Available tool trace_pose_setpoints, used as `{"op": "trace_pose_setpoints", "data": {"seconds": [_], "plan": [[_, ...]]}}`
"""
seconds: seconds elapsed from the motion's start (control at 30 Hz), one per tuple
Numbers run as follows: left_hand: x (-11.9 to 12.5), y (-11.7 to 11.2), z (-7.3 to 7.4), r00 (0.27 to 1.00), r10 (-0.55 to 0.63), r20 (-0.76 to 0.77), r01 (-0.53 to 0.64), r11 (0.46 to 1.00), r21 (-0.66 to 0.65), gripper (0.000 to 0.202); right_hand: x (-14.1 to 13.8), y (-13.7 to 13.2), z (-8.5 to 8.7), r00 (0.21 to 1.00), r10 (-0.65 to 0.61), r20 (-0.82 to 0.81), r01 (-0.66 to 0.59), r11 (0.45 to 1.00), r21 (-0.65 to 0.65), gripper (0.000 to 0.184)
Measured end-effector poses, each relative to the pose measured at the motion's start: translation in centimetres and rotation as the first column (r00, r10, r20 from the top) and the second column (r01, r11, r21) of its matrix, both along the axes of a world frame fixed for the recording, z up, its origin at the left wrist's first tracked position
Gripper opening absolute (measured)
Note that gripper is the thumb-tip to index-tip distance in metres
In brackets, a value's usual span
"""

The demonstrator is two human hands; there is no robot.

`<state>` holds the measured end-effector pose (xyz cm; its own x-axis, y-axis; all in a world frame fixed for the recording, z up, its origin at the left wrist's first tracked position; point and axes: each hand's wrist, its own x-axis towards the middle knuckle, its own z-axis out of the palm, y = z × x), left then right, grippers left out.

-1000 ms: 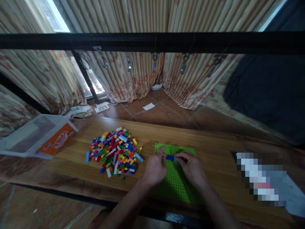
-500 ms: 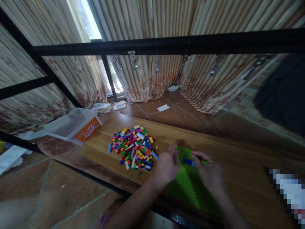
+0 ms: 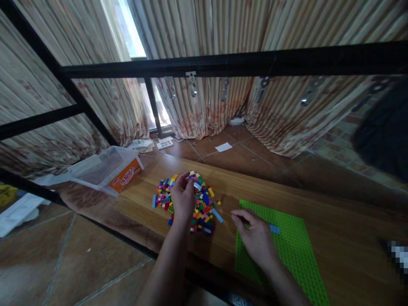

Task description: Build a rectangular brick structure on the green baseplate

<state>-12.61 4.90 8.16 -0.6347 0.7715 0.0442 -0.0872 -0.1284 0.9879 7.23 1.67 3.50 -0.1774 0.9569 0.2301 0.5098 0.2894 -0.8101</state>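
"Where are your hands in this frame?"

"My left hand (image 3: 183, 197) reaches over the pile of bricks (image 3: 205, 197) on the wooden surface (image 3: 344, 229), fingers bent; I cannot tell whether it grips one. My right hand (image 3: 255, 233) is above the green baseplate (image 3: 295, 259), fingertips by its left edge, loosely curled; I see no brick between them, but cannot be certain it has let go"

"What has just changed?"

"Half a second ago both hands were at the baseplate. Now the left has crossed to the pile, and the right has drawn away from the light blue brick (image 3: 274, 229), which sits on the baseplate, just beside my knuckles. The dark blue brick is out of sight, perhaps behind my hand"

"Meaning?"

"In my judgement, the work has shifted from placing bricks to sorting through loose ones"
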Motion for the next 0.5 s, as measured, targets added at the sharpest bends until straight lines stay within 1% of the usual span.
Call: {"op": "trace_pose_setpoints", "data": {"seconds": [0.1,0.23,0.37,0.5], "plan": [[-2.2,-0.1,0.5,0.991,0.081,0.106,-0.08,0.997,-0.009,0.044,-1.0,0.1,-0.4,1.0,0.029,0.006,-0.029,0.999,-0.017,0.02],[-3.8,-0.6,1.0,0.979,0.136,0.149,-0.133,0.991,-0.028,0.047,-2.2,0.1,-1.2,0.995,0.088,0.056,-0.086,0.996,-0.033,0.018],[-4.1,-0.8,1.3,0.978,0.113,0.174,-0.106,0.993,-0.05,0.046,-3.0,0.0,-1.8,0.982,0.134,0.13,-0.136,0.991,0.006,0.016],[-3.8,-0.7,1.4,0.986,0.058,0.156,-0.05,0.997,-0.058,0.044,-3.5,-0.1,-1.7,0.974,0.127,0.185,-0.134,0.991,0.024,0.018]]}}
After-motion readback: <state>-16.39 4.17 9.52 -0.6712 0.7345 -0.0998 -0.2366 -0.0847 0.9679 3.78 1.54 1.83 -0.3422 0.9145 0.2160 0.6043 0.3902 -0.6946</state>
